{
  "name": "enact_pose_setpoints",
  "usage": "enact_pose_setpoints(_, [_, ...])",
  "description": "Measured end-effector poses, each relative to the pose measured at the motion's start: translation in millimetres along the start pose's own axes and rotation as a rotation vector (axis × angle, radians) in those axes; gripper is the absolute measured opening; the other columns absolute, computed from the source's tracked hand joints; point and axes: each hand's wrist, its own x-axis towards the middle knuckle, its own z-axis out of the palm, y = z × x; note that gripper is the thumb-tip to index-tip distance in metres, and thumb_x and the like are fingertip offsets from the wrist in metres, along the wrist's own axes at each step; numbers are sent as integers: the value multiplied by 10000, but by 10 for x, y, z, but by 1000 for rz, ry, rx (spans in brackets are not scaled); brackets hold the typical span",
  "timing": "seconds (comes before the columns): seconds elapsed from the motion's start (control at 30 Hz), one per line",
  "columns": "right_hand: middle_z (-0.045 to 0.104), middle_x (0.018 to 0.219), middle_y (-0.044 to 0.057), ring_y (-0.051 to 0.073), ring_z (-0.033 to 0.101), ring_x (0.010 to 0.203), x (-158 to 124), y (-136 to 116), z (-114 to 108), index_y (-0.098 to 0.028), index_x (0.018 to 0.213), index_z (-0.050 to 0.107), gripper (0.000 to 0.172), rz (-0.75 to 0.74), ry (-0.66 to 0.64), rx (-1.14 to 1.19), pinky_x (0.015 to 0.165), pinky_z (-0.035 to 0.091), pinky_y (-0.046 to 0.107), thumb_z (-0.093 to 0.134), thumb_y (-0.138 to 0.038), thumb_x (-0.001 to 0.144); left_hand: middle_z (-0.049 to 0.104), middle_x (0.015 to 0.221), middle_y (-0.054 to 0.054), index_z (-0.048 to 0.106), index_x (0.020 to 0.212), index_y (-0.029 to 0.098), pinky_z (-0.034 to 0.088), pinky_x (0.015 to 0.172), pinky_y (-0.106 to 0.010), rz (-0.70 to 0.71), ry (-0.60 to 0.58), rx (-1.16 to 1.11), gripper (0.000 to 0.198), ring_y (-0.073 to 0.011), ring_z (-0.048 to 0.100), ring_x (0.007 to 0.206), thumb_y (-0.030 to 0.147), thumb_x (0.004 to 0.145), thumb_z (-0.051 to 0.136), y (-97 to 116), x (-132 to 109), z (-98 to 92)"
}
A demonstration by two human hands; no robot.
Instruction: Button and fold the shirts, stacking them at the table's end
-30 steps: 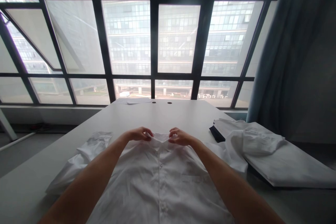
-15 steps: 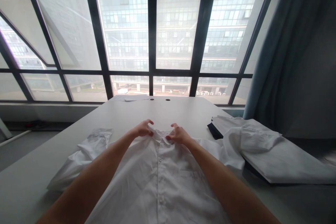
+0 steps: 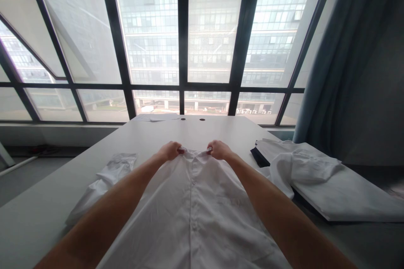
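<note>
A white button-up shirt (image 3: 192,210) lies front side up in the middle, its button line running towards me. My left hand (image 3: 171,150) is closed on the shirt at the left side of the collar. On the right side of the collar, my right hand (image 3: 218,150) pinches the cloth in the same way. Between the two hands the collar is drawn taut. One sleeve (image 3: 109,180) spreads out to the left, partly behind my left forearm. The other sleeve reaches right, partly hidden by my right arm.
A white table (image 3: 221,128) carries the shirt. Folded white cloth (image 3: 344,193) with a dark layer beneath sits at the right. Paper sheets (image 3: 154,117) lie at the far edge. Beyond are large windows (image 3: 211,38); a grey-blue curtain (image 3: 334,63) hangs at the right.
Both hands have closed on the collar, where their fingers were spread before. The collar has risen slightly and is stretched wider, and the shirt front has shifted a little away from me.
</note>
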Motion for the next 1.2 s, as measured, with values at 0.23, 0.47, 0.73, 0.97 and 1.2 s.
enact_pose_setpoints(0.23, [400, 1392, 220, 317, 517, 1181, 91, -447, -128, -76, 1526, 295, 600, 140, 295, -83, 998, 432, 372, 510, -197, 979, 318, 1556, -223, 335, 1498, 101, 270, 1124, -476, -214, 328, 165, 592, -349, 300, 1423, 357, 970, 411, 334, 103, -102])
enact_pose_setpoints(0.47, [275, 1532, 184, 417, 223, 1396, -619, -200, 506, -179, 1546, 305, 776, 222, -126, -149, 1112, 175, 623, 456, -667, 962, 352, 1561, -166, 337, 1516, 178, 285, 1121, -501, -223, -71, 147, 724, -338, 340, 1422, 597, 927, 376, -337, -569, 264])
enact_pose_setpoints(0.73, [125, 1601, 106, 372, 45, 1456, -594, 240, 576, -236, 1575, 263, 820, 199, -118, -182, 1129, 16, 649, 357, -757, 949, 214, 1618, -99, 332, 1531, 228, 214, 1144, -579, -282, -126, 203, 672, -305, 200, 1489, 579, 972, 204, -1055, -716, 190])
enact_pose_setpoints(0.97, [107, 1607, 76, 360, 42, 1459, -272, 397, 603, -263, 1574, 269, 798, 154, -122, -185, 1138, 27, 642, 390, -744, 949, 186, 1625, -70, 319, 1538, 253, 178, 1174, -537, -265, -118, 251, 647, -279, 190, 1495, 556, 969, 271, -1366, -501, 198])
enact_pose_setpoints(1.2, [89, 1609, 87, 351, 42, 1461, -153, 322, 615, -253, 1581, 244, 853, 239, -89, -172, 1141, 59, 632, 341, -795, 929, 233, 1612, -127, 359, 1518, 226, 150, 1154, -599, -366, -97, 305, 603, -324, 213, 1481, 514, 996, 267, -1234, -233, 42])
